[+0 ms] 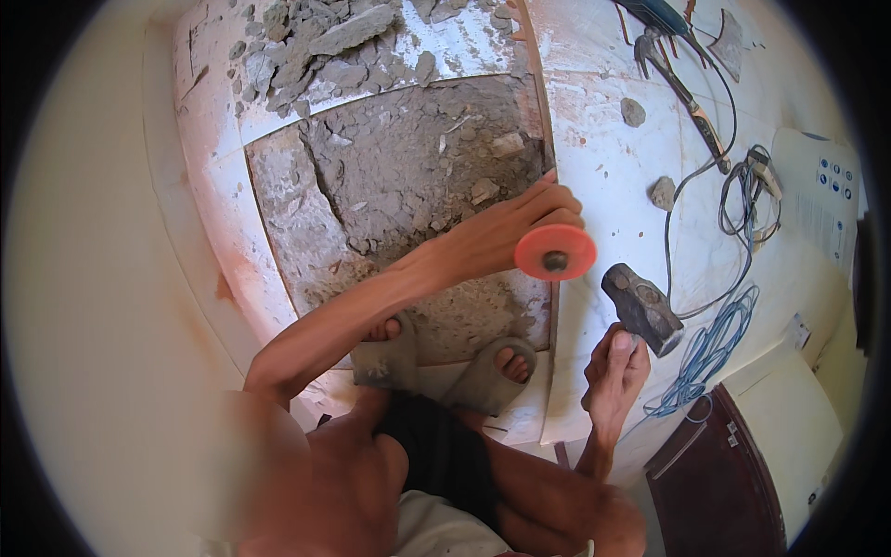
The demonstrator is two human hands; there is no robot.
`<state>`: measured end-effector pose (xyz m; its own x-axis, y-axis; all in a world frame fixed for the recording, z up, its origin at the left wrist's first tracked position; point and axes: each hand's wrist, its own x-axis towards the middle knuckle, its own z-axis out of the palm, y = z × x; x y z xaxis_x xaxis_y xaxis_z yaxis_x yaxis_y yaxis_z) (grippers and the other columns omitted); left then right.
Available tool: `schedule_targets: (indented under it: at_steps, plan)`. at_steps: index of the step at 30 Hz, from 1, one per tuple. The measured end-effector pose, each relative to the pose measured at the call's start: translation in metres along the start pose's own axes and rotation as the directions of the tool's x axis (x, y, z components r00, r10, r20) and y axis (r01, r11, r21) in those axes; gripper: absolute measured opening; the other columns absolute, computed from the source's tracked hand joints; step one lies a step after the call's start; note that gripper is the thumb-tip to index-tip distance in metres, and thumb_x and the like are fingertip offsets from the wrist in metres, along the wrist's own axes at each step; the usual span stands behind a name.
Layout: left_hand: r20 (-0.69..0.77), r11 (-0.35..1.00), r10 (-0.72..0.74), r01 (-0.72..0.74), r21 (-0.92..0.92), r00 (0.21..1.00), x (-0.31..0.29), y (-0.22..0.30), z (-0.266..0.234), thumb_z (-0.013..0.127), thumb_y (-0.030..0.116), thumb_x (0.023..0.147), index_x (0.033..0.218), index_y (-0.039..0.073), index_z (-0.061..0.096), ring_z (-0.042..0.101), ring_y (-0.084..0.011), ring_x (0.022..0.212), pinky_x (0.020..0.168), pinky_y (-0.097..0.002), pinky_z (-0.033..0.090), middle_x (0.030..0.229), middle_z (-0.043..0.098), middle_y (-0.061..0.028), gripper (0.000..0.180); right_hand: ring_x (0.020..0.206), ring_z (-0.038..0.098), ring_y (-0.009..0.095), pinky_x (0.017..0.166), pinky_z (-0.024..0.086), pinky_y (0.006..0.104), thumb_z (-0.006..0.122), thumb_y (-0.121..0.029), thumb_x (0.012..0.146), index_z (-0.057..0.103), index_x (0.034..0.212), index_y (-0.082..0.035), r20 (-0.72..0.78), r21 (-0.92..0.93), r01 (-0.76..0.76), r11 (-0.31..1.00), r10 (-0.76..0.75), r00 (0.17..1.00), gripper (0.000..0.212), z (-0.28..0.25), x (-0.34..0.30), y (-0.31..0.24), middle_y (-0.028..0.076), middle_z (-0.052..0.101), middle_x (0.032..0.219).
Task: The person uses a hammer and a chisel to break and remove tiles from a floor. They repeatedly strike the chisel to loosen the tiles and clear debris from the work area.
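Evidently, the floor of white tiles, dusted reddish in places, (594, 121) was the largest thing, spreading out below the fingers of the left hand (549, 212) and the right hand (614, 373). A rectangular patch of cracked grey-brown mortar (390, 167) lay bare within it, stretching to the left of the left fingers, which were over its right edge. Well beyond those fingers, up and to the left, a heap of grey broken rubble (348, 37) covered more tiles. A dark red-brown box-like object with a straight edge (719, 473) stood below and to the right of the right fingers.

Nearer to them, just right, a tangled coil of thin blue cable (710, 348) lay loose. Past the left fingers, toward the upper right, rested a slim hammer with a dark handle (685, 100). Two worn greyish slippers (385, 360) (492, 382) were below the left fingers, with a foot in each.

The right fingers were clenched round the short handle of a stubby hammer with a heavy dark metal head (642, 309); the head sat just above them, tilted. The left fingers were curled round a chisel-like hand tool with a round orange-red guard (531, 255), its dark butt facing up; its tip could not be made out.
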<state>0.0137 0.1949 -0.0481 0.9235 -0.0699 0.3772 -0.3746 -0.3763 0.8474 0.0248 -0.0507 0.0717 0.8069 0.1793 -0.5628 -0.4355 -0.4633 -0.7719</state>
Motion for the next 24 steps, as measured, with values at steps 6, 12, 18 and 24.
schedule_targets:
  at_steps: [6,12,18,24]
  plan:
    - [-0.115,0.999,-0.007,0.011,0.035,0.993,-0.003,-0.011,0.007,0.067,0.004,0.084,0.119,0.008,0.05,0.054,-0.0245,0.12,0.127,-0.0518,0.027,0.117,0.05,-0.006,0.039,0.049,0.029,0.002,0.043,0.019,0.021,0.055,-0.053,0.105,0.045,0.083,-0.009,0.009,-0.021,-0.004,1.0,0.004,1.0,0.05,0.004,-0.014,-0.005,-0.005,0.039,0.062]
    - [-0.124,0.997,0.053,-0.046,0.064,0.991,0.006,-0.03,0.012,0.07,0.004,0.079,0.116,0.005,0.053,0.052,-0.0263,0.118,0.123,-0.0517,0.033,0.114,0.05,-0.0071,0.04,0.049,0.032,0.003,0.043,0.021,0.0229,0.056,-0.049,0.104,0.048,0.087,-0.007,0.013,-0.048,0.124,0.991,-0.123,0.992,0.046,0.018,-0.014,-0.005,-0.005,0.04,0.062]
    - [-0.078,0.996,-0.073,0.068,-0.064,0.994,0.006,-0.03,0.004,0.07,0.006,0.087,0.119,0.008,0.054,0.052,-0.0302,0.128,0.126,-0.0484,0.027,0.121,0.051,-0.0069,0.036,0.074,0.06,0.031,0.067,0.049,0.0433,0.061,0.001,0.082,0.064,0.087,-0.005,0.397,-0.816,0.557,0.156,-0.55,0.735,0.008,-0.023,-0.036,0.022,0.01,0.061,0.08]
    - [-0.124,0.968,-0.162,0.134,-0.212,0.979,0.009,-0.028,0.006,0.071,0.005,0.085,0.12,0.007,0.054,0.052,-0.0298,0.126,0.12,-0.0438,0.036,0.122,0.05,-0.0066,0.039,0.059,0.04,0.01,0.054,0.031,0.027,0.054,-0.024,0.106,0.051,0.087,-0.006,0.028,-0.432,0.258,0.864,-0.273,0.962,0.026,0.045,0.01,0.01,-0.002,0.041,0.067]
